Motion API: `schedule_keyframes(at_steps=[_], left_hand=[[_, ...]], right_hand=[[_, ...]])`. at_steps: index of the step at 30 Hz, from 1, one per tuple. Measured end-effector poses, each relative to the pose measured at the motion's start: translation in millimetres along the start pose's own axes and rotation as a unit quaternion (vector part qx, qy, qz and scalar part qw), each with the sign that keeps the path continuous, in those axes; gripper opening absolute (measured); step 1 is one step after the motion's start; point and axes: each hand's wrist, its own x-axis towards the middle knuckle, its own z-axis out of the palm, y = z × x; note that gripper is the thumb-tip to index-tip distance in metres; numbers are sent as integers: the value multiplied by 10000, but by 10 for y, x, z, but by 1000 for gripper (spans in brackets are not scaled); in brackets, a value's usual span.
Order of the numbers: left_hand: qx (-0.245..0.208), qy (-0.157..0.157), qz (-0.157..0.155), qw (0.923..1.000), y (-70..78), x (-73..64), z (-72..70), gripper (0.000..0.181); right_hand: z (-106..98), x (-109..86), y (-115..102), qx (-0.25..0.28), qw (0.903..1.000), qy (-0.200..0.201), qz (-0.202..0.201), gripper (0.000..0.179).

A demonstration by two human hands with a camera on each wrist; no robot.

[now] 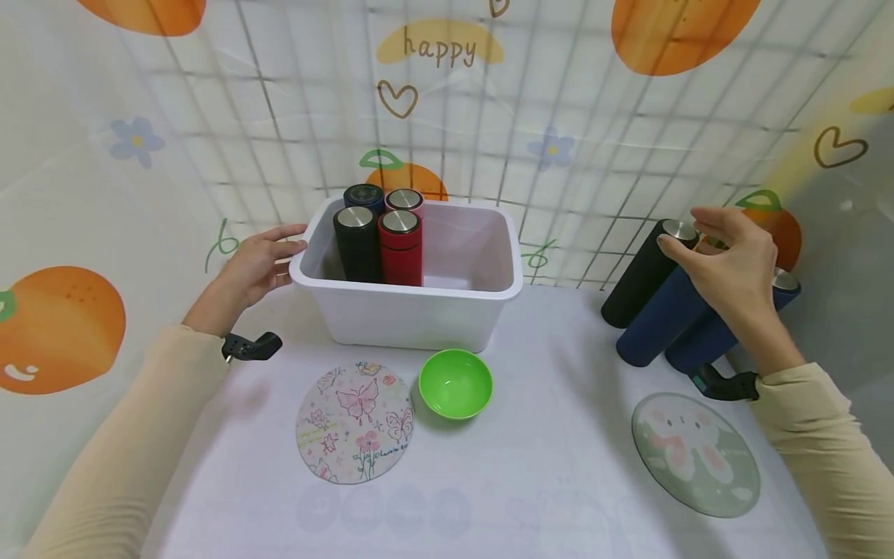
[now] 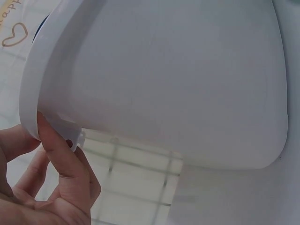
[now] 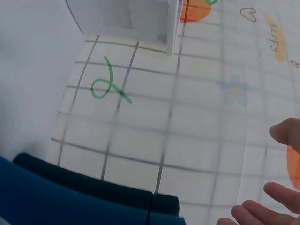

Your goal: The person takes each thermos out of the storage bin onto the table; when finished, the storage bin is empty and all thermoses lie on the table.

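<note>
My left hand (image 1: 258,264) pinches the left rim of a white plastic bin (image 1: 412,314), thumb and finger on either side of the lip in the left wrist view. Inside, at the left end, stand a black thermos (image 1: 358,247), a red thermos (image 1: 401,256), a dark blue one (image 1: 364,192) and a pink one (image 1: 407,199). Over on the right, my right hand (image 1: 740,260) hovers with parted fingers around the tops of another black thermos (image 1: 639,276), a blue thermos (image 1: 660,318) and a second blue one (image 1: 705,341). Nothing lies between its fingers in the right wrist view.
A green bowl (image 1: 455,384) sits just before the bin. Left of it lies a round mat with butterflies (image 1: 355,423); a rabbit mat (image 1: 694,454) lies at the right front. Behind everything hangs a printed curtain (image 1: 475,116) over a wire grid.
</note>
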Motion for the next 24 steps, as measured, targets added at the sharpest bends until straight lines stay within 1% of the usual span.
schedule_keyframes(at_steps=[3, 10, 16, 24], left_hand=[[28, 1, 0, 10000, -1, 1, -1, 57], [36, 20, -26, 10000, -10, 0, -8, 56], [47, 6, -35, 10000, -14, 10, -7, 57], [24, 37, -11, 10000, -17, 17, -10, 56]], right_hand=[[45, -16, -54, 12, 10000, -34, -90, 62], [182, -34, -171, 258, 9986, -204, -424, 62], [288, -63, -246, 440, 9971, -395, -485, 61], [420, -62, -343, 681, 9947, -455, -619, 58]])
